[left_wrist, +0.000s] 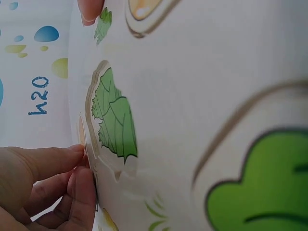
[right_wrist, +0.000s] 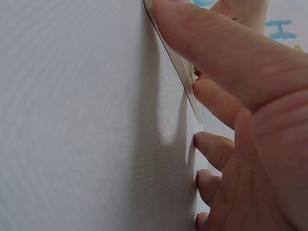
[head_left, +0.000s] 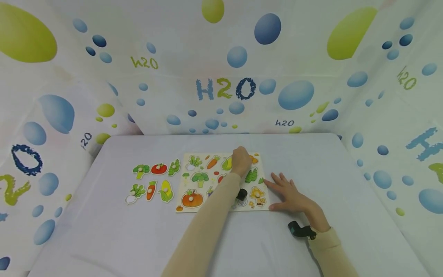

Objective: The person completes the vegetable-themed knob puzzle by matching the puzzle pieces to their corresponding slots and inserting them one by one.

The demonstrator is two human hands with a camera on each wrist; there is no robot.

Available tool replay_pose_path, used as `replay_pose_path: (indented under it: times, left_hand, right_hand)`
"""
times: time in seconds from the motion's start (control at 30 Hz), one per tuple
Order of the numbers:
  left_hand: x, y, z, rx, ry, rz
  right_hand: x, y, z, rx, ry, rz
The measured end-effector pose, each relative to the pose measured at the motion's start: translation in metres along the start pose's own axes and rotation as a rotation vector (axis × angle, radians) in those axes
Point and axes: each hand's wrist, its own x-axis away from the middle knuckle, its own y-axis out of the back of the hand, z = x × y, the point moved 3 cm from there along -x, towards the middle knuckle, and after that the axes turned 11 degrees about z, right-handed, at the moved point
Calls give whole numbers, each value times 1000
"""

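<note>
A wooden vegetable puzzle board (head_left: pixel 217 204) lies flat on the table. My left hand (head_left: pixel 241 161) is over its top right part, thumb and fingers pinched on a thin puzzle piece (left_wrist: pixel 82 129) seen edge-on, its picture turned away. Beside the fingers in the left wrist view is a leafy green recess (left_wrist: pixel 115 113). My right hand (head_left: pixel 288 192) lies spread at the board's right edge, its thumb (right_wrist: pixel 175 21) and index fingertip touching the edge while the other fingers rest on the cloth. On the board sit a pumpkin piece (head_left: pixel 192 199) and a mushroom piece (head_left: pixel 257 195).
Left of the board lie loose knobbed pieces in two rows: broccoli (head_left: pixel 141 171), tomato (head_left: pixel 159 169), a leafy green (head_left: pixel 174 167), a white radish (head_left: pixel 135 193), carrot (head_left: pixel 151 191) and corn (head_left: pixel 166 191). White cloth covers the table (head_left: pixel 138 238); a printed curtain (head_left: pixel 173 96) stands behind.
</note>
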Motion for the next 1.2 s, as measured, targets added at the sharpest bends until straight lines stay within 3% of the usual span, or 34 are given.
replay_pose_path:
  times: [0.33,0.5,0.83,1.2]
  left_hand:
    - [4,10,1,-1,-2,83]
    - [7,25,5,64,-59,52]
    - [28,87,17,109,-196,-23]
    - [79,165,46,62,-219,-114]
  right_hand:
    - [0,-1,1,-2,4,5]
    - [-1,-1,2,2,-7,11]
    - [0,2,3,-8,-18,12]
    - [0,1,4,-10,-27,14]
